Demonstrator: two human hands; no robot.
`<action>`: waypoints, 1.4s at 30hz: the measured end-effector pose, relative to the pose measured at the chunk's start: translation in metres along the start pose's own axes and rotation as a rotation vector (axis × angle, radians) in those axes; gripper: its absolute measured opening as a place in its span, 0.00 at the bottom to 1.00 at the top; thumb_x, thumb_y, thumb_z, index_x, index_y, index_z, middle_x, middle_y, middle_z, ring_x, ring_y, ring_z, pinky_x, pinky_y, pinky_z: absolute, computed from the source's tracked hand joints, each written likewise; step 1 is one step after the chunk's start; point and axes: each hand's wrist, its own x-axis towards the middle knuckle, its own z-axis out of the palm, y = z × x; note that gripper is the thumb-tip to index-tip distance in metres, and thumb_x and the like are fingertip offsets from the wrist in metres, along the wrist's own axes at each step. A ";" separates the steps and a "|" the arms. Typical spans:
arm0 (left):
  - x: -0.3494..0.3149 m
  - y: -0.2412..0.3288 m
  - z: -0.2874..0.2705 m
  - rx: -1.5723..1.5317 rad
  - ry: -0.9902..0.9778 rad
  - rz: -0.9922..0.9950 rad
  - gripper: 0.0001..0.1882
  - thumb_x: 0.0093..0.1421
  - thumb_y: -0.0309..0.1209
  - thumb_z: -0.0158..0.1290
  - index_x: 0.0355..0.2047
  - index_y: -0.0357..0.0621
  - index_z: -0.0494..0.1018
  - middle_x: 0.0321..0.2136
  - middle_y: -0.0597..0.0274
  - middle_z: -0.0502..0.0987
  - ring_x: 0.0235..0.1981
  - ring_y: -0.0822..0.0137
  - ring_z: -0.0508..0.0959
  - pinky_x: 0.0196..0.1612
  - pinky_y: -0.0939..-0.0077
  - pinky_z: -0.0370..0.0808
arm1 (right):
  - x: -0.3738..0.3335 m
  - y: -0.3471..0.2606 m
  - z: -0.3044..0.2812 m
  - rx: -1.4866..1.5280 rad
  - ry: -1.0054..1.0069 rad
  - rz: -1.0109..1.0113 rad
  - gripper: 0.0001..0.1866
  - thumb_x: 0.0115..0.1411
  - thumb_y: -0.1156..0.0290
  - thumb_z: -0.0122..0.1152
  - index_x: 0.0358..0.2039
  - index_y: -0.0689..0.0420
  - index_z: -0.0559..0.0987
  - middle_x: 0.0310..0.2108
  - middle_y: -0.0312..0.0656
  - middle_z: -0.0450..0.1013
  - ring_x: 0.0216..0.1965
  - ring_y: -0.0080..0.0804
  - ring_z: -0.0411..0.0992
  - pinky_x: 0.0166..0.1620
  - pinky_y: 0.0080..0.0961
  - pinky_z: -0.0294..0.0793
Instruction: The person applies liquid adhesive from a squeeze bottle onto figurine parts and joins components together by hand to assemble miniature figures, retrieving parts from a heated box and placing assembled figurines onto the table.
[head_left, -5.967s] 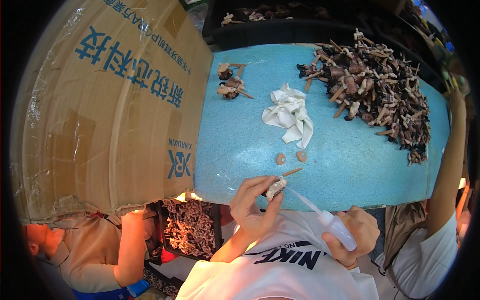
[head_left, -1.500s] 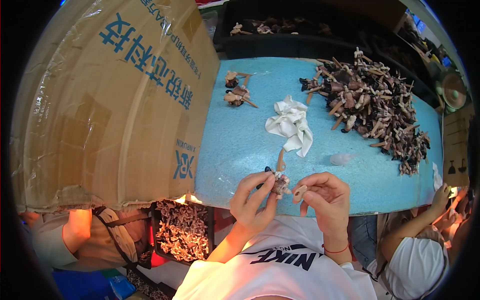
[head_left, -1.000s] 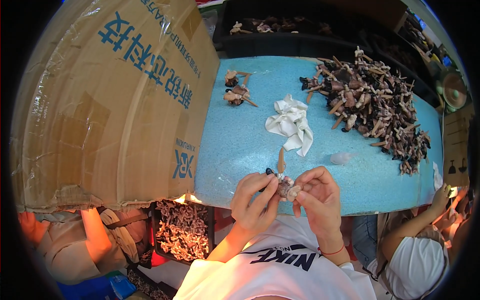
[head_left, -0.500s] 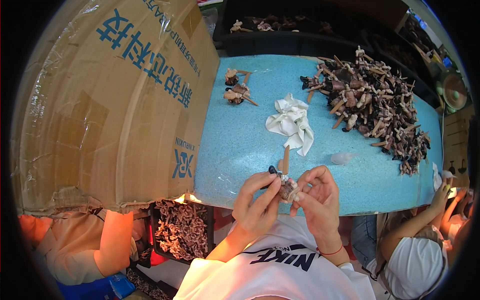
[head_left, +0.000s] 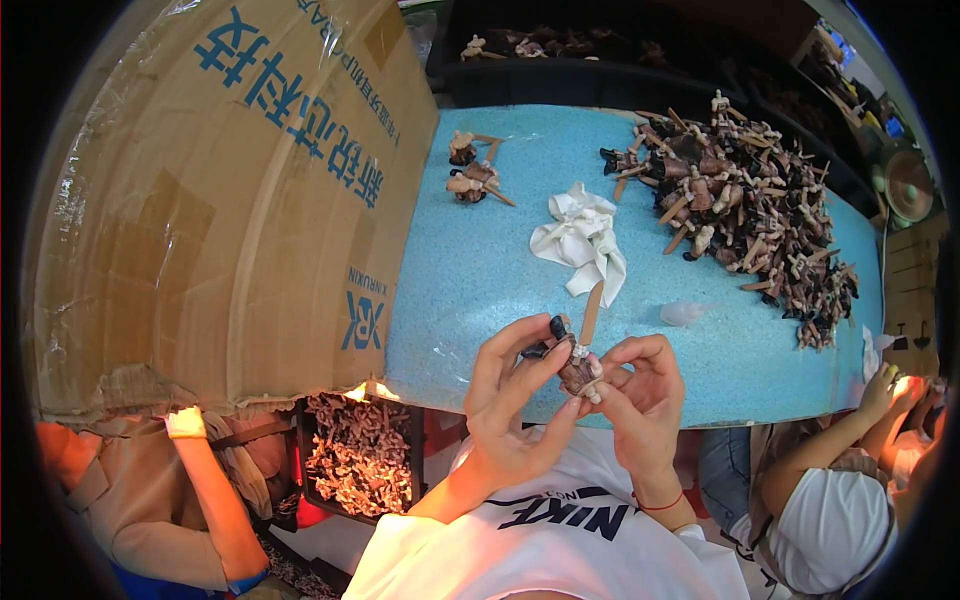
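Between my two hands, over the near edge of the blue table, is a small toy figure with a brown body, black boots and a long tan blade-like piece pointing away from me. My left hand grips it by the boots and side, fingers closed round it. My right hand pinches its near end between thumb and fingers. Just beyond lies a crumpled white cloth. To the right of the cloth rests a small translucent bottle.
A big pile of similar figures covers the table's right side; a few more lie at the far left. A tall cardboard box walls off the left. Black bins stand behind; a crate of parts sits below. Co-workers sit on both sides.
The figure has tilted, its blade now leaning right and its boots turned upward. My left hand's grip has shifted. The co-worker at left has raised a forearm toward the box's lower edge.
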 end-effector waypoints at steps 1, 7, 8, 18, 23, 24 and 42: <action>0.001 0.000 0.000 0.015 -0.003 0.001 0.23 0.43 0.17 0.54 0.43 0.34 0.72 0.49 0.44 0.63 0.46 0.54 0.70 0.48 0.66 0.69 | 0.000 0.000 0.000 -0.001 0.000 -0.001 0.14 0.51 0.89 0.52 0.37 0.65 0.62 0.35 0.45 0.65 0.35 0.31 0.72 0.32 0.26 0.79; 0.001 0.000 0.001 0.010 -0.004 0.003 0.24 0.40 0.17 0.56 0.42 0.36 0.72 0.47 0.44 0.66 0.45 0.56 0.72 0.45 0.69 0.71 | -0.002 -0.003 -0.003 -0.019 -0.026 -0.036 0.14 0.50 0.90 0.51 0.37 0.67 0.63 0.36 0.45 0.64 0.37 0.32 0.72 0.34 0.25 0.79; 0.002 0.000 0.001 0.008 -0.006 0.003 0.24 0.40 0.17 0.56 0.42 0.36 0.72 0.47 0.44 0.66 0.45 0.56 0.72 0.45 0.69 0.71 | -0.002 -0.004 -0.007 -0.043 -0.069 -0.051 0.14 0.50 0.90 0.51 0.38 0.68 0.64 0.36 0.44 0.64 0.38 0.32 0.72 0.35 0.25 0.79; 0.018 0.015 -0.003 0.022 -0.206 0.019 0.24 0.38 0.18 0.56 0.41 0.36 0.73 0.48 0.43 0.67 0.43 0.54 0.73 0.41 0.71 0.73 | 0.004 -0.023 -0.022 -0.199 -0.255 -0.114 0.17 0.47 0.90 0.55 0.38 0.69 0.64 0.38 0.46 0.63 0.37 0.32 0.72 0.32 0.21 0.80; 0.021 0.022 -0.003 0.036 -0.278 0.009 0.23 0.38 0.18 0.56 0.40 0.34 0.72 0.46 0.43 0.69 0.41 0.54 0.73 0.40 0.71 0.73 | 0.000 -0.028 -0.021 -0.143 -0.202 -0.035 0.21 0.45 0.89 0.57 0.40 0.67 0.61 0.40 0.46 0.62 0.37 0.31 0.72 0.32 0.20 0.80; 0.020 0.023 -0.002 0.048 -0.267 0.019 0.23 0.38 0.18 0.56 0.40 0.33 0.72 0.46 0.43 0.69 0.41 0.53 0.73 0.40 0.71 0.73 | -0.001 -0.028 -0.019 -0.127 -0.181 -0.029 0.23 0.44 0.89 0.58 0.40 0.66 0.60 0.41 0.46 0.62 0.37 0.30 0.72 0.31 0.19 0.80; 0.024 0.019 0.000 0.083 -0.282 0.037 0.23 0.39 0.19 0.55 0.40 0.32 0.72 0.46 0.42 0.70 0.40 0.54 0.73 0.42 0.69 0.71 | 0.008 -0.018 -0.023 -0.153 -0.258 -0.163 0.25 0.45 0.88 0.55 0.44 0.65 0.58 0.41 0.48 0.61 0.36 0.34 0.73 0.32 0.24 0.81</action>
